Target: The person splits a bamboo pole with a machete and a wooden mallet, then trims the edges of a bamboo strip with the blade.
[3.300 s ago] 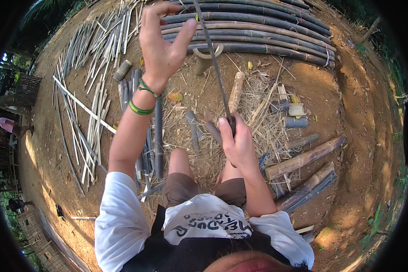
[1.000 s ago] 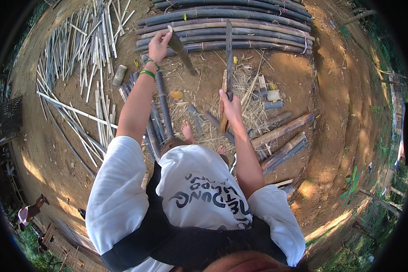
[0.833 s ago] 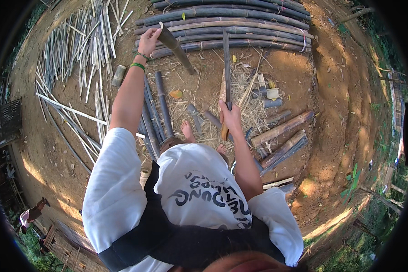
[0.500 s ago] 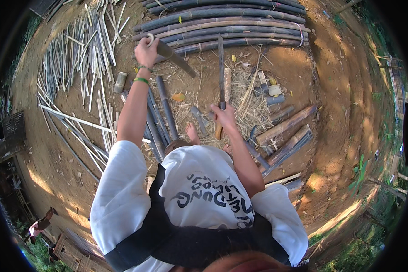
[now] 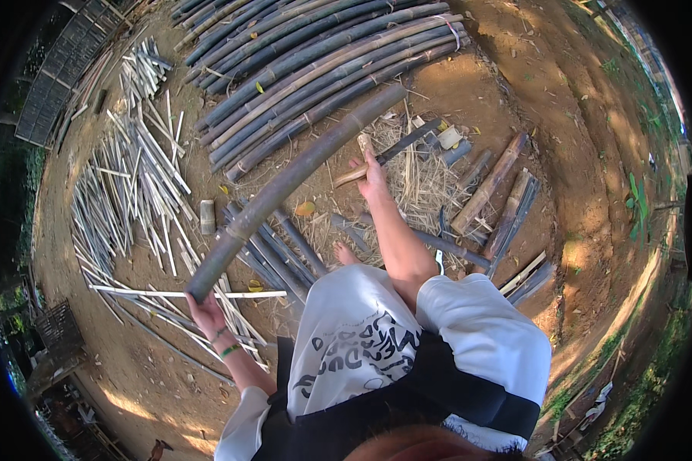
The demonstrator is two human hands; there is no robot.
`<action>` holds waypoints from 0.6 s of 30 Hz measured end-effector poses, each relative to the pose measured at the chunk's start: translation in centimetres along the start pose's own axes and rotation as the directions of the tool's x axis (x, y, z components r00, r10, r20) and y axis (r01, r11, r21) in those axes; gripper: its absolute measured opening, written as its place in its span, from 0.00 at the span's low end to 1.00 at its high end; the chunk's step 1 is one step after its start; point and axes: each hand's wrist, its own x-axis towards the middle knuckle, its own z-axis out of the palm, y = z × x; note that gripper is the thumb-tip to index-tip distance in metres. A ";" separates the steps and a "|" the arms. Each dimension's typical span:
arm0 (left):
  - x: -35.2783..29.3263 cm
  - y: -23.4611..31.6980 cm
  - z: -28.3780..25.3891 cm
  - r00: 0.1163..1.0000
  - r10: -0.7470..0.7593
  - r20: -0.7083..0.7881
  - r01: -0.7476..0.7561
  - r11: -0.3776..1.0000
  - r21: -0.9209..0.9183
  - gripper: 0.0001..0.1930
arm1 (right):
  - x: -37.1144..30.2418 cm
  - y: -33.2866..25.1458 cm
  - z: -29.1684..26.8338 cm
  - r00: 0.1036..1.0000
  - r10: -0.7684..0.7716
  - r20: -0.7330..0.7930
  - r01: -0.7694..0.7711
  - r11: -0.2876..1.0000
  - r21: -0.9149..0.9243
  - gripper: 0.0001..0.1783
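Note:
A long dark bamboo pole (image 5: 292, 188) slants across the middle, its near end lower left and its far end pointing up and right. My left hand (image 5: 205, 315) is closed around that near end. In my right hand (image 5: 372, 178) is a machete; its wooden handle (image 5: 349, 178) sticks out to the left of the fist and its dark blade (image 5: 414, 140) points away to the right. A pale cut stub of wood (image 5: 365, 144) shows just beyond the right hand. Beneath both arms lie shorter dark bamboo lengths (image 5: 288, 253).
Long bamboo poles (image 5: 323, 58) are stacked at the far side. Many split strips (image 5: 131, 177) lie on the left. Shavings (image 5: 423, 180) cover the soil right of centre, with cut bamboo pieces (image 5: 490, 184) beside them. A short bamboo section (image 5: 207, 217) stands left.
My left hand has come down and left, and the bamboo pole now stretches across the view. My right hand has moved away from me, and the machete has tilted to the right.

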 end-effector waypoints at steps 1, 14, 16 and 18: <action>-1.7 -0.8 -1.2 0.998 -0.036 -0.053 0.032 0.997 -0.075 0.30 | -1.0 -0.9 1.7 0.999 -0.012 -0.045 0.014 0.999 0.044 0.33; -3.2 -15.3 -9.8 0.827 -0.554 -0.096 0.561 0.825 0.066 0.33 | -7.9 -9.5 12.5 0.914 -0.104 0.392 0.012 0.973 0.231 0.22; 0.8 -15.4 -6.7 0.823 -0.492 -0.283 0.556 0.595 0.581 0.38 | -9.7 -9.8 13.9 0.872 -0.106 0.478 0.014 0.981 0.191 0.24; 4.3 -16.3 -0.3 0.977 -0.096 -0.188 0.210 0.556 0.804 0.41 | -11.3 -9.5 15.0 0.833 -0.101 0.544 0.037 0.991 0.128 0.26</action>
